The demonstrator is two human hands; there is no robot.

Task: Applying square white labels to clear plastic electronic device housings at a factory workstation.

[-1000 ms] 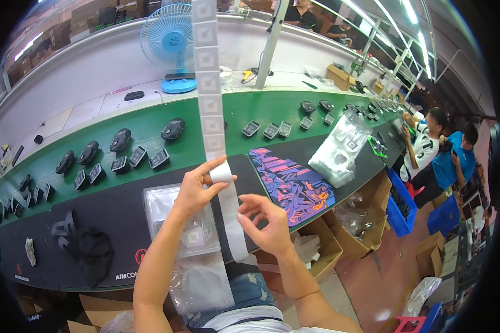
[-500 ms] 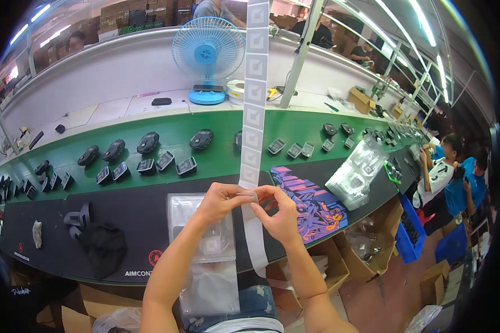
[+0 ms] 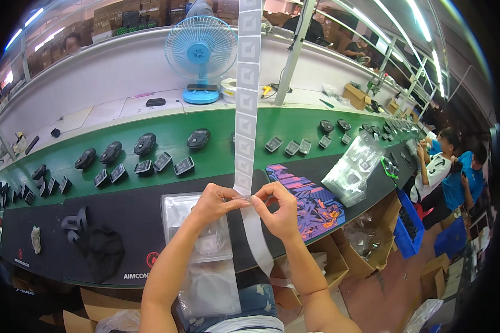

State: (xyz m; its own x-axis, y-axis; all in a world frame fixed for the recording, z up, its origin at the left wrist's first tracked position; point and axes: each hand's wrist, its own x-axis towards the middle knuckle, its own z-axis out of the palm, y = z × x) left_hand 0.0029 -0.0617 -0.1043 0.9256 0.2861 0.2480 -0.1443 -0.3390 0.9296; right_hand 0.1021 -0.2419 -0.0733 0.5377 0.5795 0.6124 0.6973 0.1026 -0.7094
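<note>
A long strip of white labels with grey square marks (image 3: 246, 111) hangs down from above and passes through my fingers. My left hand (image 3: 215, 206) pinches it from the left, thumb and fingertips together. From the right, my right hand (image 3: 279, 212) pinches at the same spot, its fingertips touching those of the left. Below them the plain tail of the strip (image 3: 255, 238) curls toward the table edge. Under my left forearm lies a stack of clear plastic blister packs (image 3: 172, 208), reaching over the edge above my lap. The small piece between the fingertips is partly hidden.
Black devices (image 3: 144, 144) and smaller boxy units (image 3: 163, 161) line the green belt (image 3: 216, 161). A patterned mat (image 3: 305, 202) and more clear packs (image 3: 354, 169) lie right; a black cloth (image 3: 103, 250) lies left. A blue fan (image 3: 200, 53) stands behind. Cartons (image 3: 372, 250) and co-workers (image 3: 433, 166) are at right.
Both hands stay together on the strip, with the right fingers slightly shifted. The strip's loose tail has drawn up and its end now shows near the table edge. The whole view has shifted slightly.
</note>
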